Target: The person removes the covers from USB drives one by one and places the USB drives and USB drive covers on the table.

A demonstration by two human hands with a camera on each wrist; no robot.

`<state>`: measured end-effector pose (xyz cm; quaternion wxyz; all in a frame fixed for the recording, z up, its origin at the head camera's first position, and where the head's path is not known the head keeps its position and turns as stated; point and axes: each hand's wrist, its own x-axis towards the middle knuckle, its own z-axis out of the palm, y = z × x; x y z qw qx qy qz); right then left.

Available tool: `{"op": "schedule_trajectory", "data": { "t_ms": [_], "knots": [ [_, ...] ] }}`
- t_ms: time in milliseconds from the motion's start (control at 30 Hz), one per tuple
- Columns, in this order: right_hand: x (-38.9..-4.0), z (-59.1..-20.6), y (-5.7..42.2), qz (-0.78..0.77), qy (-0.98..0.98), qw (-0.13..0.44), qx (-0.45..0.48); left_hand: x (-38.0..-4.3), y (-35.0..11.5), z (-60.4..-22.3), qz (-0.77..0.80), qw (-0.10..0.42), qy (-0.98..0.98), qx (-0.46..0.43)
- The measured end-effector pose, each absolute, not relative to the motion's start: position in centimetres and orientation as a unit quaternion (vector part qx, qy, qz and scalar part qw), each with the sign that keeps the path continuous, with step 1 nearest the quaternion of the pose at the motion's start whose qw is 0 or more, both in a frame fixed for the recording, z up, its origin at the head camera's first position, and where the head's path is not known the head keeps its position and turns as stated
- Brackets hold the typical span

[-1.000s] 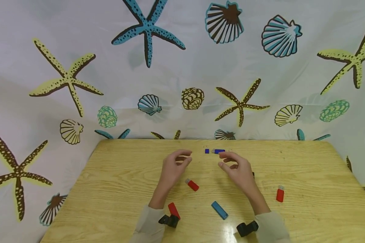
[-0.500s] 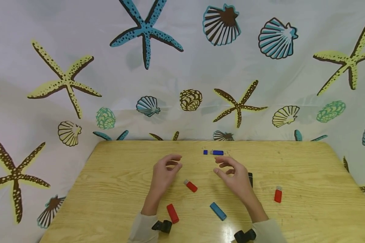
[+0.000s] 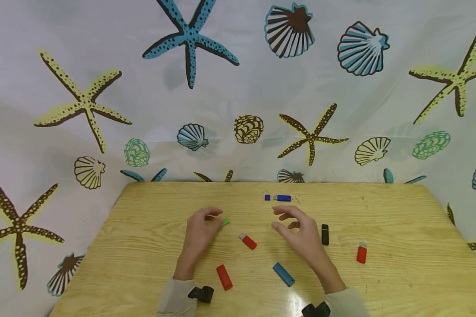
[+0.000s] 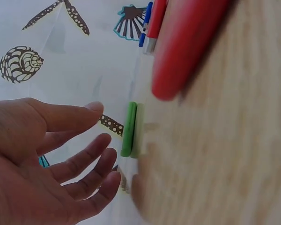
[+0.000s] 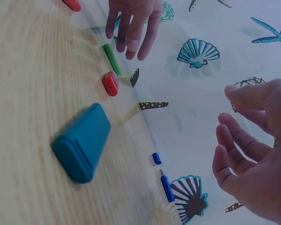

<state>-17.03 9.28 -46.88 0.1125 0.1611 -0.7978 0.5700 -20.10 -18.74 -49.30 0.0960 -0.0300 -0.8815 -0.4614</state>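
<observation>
My left hand (image 3: 200,231) hovers over the left middle of the table, fingers loosely bent and holding nothing. Just past its fingertips lies a small green stick (image 4: 129,130), partly covered by that hand in the head view. Bent fingers also show on my right hand (image 3: 300,229), which is above the table right of centre with nothing in its grasp. Beyond it is a dark blue USB stick (image 3: 283,198), its metal plug bare, with a blue cap (image 3: 267,197) apart to the left. A red USB stick (image 3: 248,241) with its plug showing lies between the hands.
Nearer the front are a red stick (image 3: 224,277) and a teal-blue stick (image 3: 283,274). A black stick (image 3: 325,234) lies right of my right hand, and another red USB stick (image 3: 362,253) farther right. A shell-and-starfish cloth (image 3: 222,97) hangs behind the wooden table (image 3: 143,246).
My left hand has moved left and a little nearer, and the green stick now shows. The right hand has shifted slightly left and nearer, uncovering the black stick and the dark blue USB stick.
</observation>
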Motion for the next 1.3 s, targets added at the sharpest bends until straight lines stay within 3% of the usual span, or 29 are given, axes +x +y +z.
{"op": "schedule_trajectory", "data": {
  "t_ms": [367, 767, 933, 1300],
  "knots": [
    [-16.5, -47.6, 8.0, 0.596, -0.774, 0.093, 0.193, -20.2, -19.3, -49.9, -0.392, 0.045, -0.919, -0.013],
    [-15.7, -47.8, 6.4, 0.595, -0.778, 0.057, 0.194, -19.4, -19.3, -49.2, -0.39, 0.031, -0.919, -0.036],
    [-15.8, -48.2, 6.1, 0.584, -0.784, 0.065, 0.201, -19.1, -18.4, -48.1, -0.448, 0.002, -0.892, -0.058],
    [-15.9, -48.7, 6.1, 0.561, -0.796, 0.096, 0.205, -18.2, -15.8, -46.1, -0.495, 0.004, -0.858, -0.136]
  ]
}}
